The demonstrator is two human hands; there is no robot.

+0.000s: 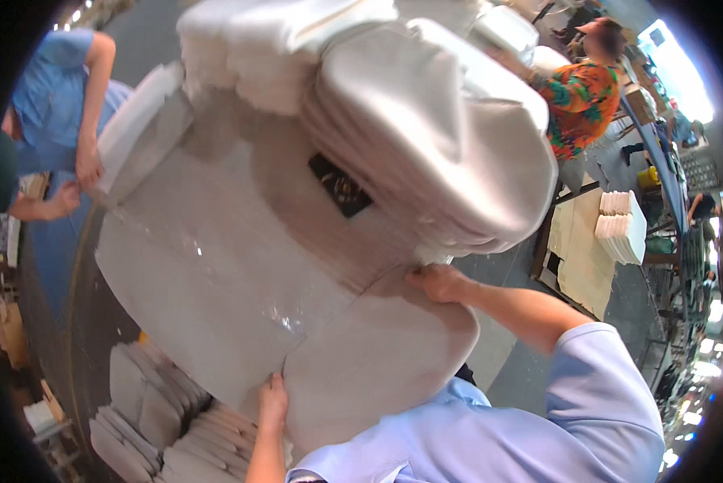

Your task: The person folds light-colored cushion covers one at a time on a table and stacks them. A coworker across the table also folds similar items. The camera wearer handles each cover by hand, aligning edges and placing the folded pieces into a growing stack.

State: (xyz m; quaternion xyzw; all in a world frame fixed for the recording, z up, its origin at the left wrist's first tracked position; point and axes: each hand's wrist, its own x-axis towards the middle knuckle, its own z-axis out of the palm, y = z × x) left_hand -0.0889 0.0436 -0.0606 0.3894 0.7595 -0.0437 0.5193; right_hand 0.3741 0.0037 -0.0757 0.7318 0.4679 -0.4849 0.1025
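A flat off-white sheet (369, 354) with rounded corners lies in front of me on a pale, glossy tabletop (208, 266). At its left edge my left hand (273, 402) is closed, fingers pinching the border. My right hand (440, 283) is closed on the far right edge, beside a thick stack of soft white sheets (450, 121); its fingertips are partly hidden. Next to the stack lies a black square piece (341, 187) with a small pale mark.
More white folded stacks (249, 60) stand at the far side. Grey-white piles (156, 402) sit below the table's left edge. Co-workers in a blue shirt (51, 105) and a colourful patterned shirt (575, 105) stand left and far right. Another stack (619, 229) rests on a board at right.
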